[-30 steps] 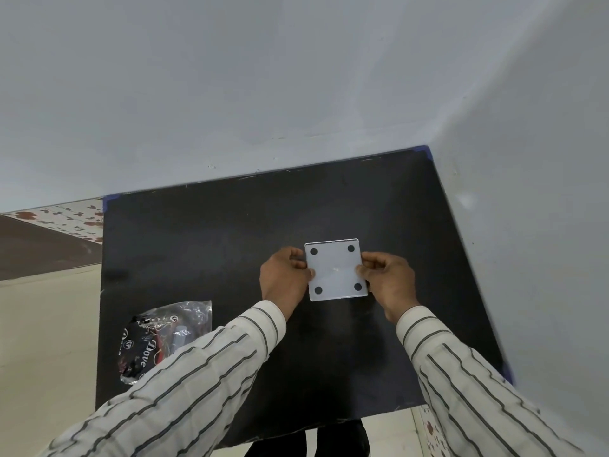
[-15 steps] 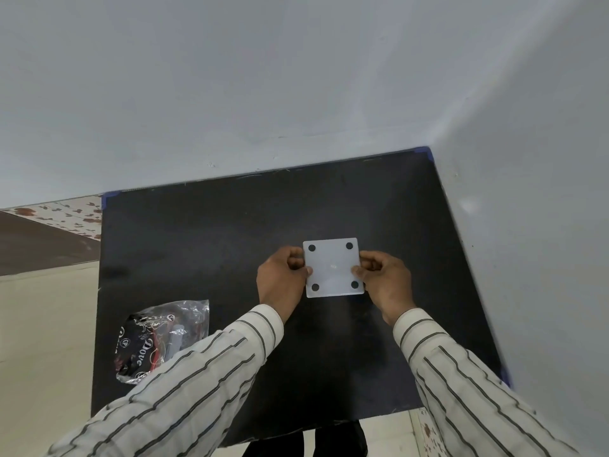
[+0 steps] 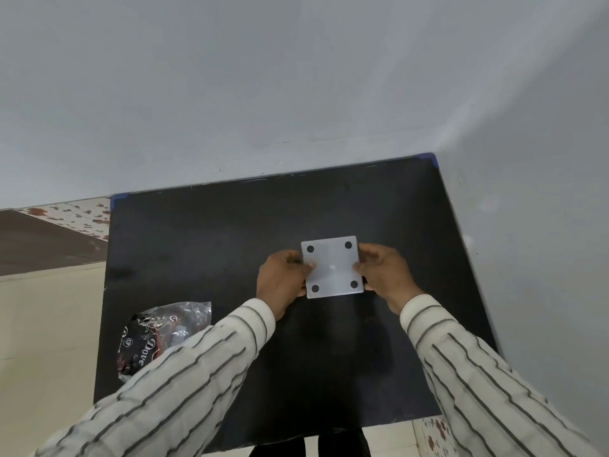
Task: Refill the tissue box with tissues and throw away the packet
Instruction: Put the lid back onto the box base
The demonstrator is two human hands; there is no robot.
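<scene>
A white square tissue box [image 3: 332, 267] shows its underside, a flat panel with a black dot near each corner. It is above the middle of the black table [image 3: 204, 245]. My left hand [image 3: 281, 280] grips its left edge and my right hand [image 3: 384, 275] grips its right edge. The box's other sides are hidden below the panel. A crumpled clear and black plastic packet [image 3: 158, 334] printed "Dove" lies near the table's left edge, partly covered by my left sleeve.
Grey walls close the table at the back and on the right. Left of the table the floor [image 3: 39, 324] is cream, with patterned tile and a brown strip further back. Blue tape [image 3: 428, 158] marks the table's far corners.
Both hands and the box have stayed almost in place, shifting only slightly on the table. The packet has not moved.
</scene>
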